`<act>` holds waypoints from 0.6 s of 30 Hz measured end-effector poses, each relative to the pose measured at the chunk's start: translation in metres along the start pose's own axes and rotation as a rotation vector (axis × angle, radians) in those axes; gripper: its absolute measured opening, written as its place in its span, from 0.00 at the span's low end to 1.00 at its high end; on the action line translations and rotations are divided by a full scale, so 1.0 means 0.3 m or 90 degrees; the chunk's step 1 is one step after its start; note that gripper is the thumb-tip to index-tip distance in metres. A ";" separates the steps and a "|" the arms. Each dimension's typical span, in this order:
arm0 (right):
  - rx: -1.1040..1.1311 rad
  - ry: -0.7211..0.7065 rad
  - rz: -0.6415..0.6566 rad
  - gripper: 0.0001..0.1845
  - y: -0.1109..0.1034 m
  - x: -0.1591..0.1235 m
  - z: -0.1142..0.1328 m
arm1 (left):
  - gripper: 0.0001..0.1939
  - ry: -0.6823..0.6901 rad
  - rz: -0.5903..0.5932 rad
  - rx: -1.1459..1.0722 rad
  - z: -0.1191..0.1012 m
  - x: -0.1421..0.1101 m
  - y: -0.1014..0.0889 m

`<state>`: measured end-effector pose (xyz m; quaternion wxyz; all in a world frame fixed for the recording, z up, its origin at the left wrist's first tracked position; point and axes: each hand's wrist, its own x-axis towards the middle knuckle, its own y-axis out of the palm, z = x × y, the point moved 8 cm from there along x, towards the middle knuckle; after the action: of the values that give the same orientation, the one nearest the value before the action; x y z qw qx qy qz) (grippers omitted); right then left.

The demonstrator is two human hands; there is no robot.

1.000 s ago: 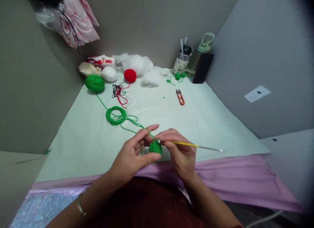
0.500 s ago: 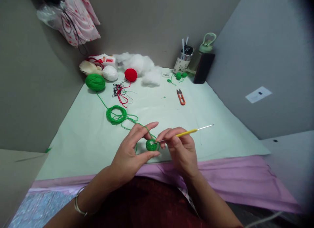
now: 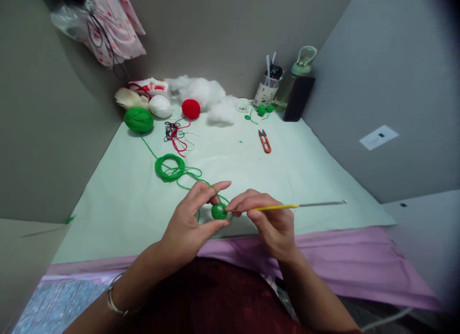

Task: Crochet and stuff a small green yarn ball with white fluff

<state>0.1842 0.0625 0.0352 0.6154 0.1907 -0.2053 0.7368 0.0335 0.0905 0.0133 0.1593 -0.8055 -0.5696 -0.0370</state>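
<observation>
A small round green crochet piece point(image 3: 219, 211) is held between the thumb and fingers of my left hand point(image 3: 192, 219). Green yarn runs over the left fingers from a loose coil point(image 3: 169, 168), which links back to a green yarn ball point(image 3: 139, 120). My right hand point(image 3: 271, 219) is closed on a crochet hook point(image 3: 280, 207) with a yellow grip. One metal end points at the crochet piece; the other sticks out to the right. Whether the hook's tip sits inside a stitch is too small to tell.
Orange thread snips point(image 3: 265, 141) lie right of centre. Behind are a red yarn ball point(image 3: 190, 109), white stuffing point(image 3: 201, 92), small green crocheted pieces point(image 3: 261, 110), a cup of tools point(image 3: 266, 92), a bottle point(image 3: 291, 87) and a dark phone-like slab point(image 3: 299, 98). Grey panels enclose the table.
My right hand has shifted slightly right and down. The hook has turned flatter, and its far end reaches further right. The left hand stays nearly in place around the crochet piece.
</observation>
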 end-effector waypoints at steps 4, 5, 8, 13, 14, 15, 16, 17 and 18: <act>-0.132 -0.072 0.036 0.10 0.013 -0.002 0.038 | 0.29 0.011 -0.017 0.024 -0.009 0.002 -0.007; -0.153 -0.092 0.040 0.10 0.017 -0.006 0.046 | 0.29 0.012 -0.020 0.027 -0.011 0.002 -0.009; -0.222 -0.147 0.030 0.13 0.028 -0.024 0.065 | 0.28 0.000 -0.043 0.025 -0.006 -0.001 -0.011; -0.383 -0.147 -0.007 0.21 0.056 -0.072 0.042 | 0.26 -0.036 -0.097 -0.035 0.014 -0.041 0.007; -0.401 -0.150 -0.018 0.24 0.059 -0.084 0.038 | 0.25 -0.043 -0.098 -0.051 0.015 -0.052 0.014; -0.413 -0.150 -0.030 0.25 0.058 -0.094 0.033 | 0.24 -0.053 -0.096 -0.072 0.016 -0.061 0.022; -0.419 -0.151 -0.038 0.27 0.056 -0.102 0.031 | 0.23 -0.069 -0.086 -0.108 0.018 -0.068 0.031; -0.425 -0.155 -0.040 0.28 0.055 -0.108 0.030 | 0.23 -0.097 -0.071 -0.162 0.023 -0.074 0.042; -0.430 -0.166 -0.036 0.30 0.054 -0.111 0.033 | 0.23 -0.136 -0.052 -0.235 0.032 -0.078 0.054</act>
<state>0.1743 0.0270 0.0247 0.6324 0.0745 -0.5084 0.5797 0.0393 0.0673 -0.0050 -0.0535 -0.7965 -0.5991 -0.0617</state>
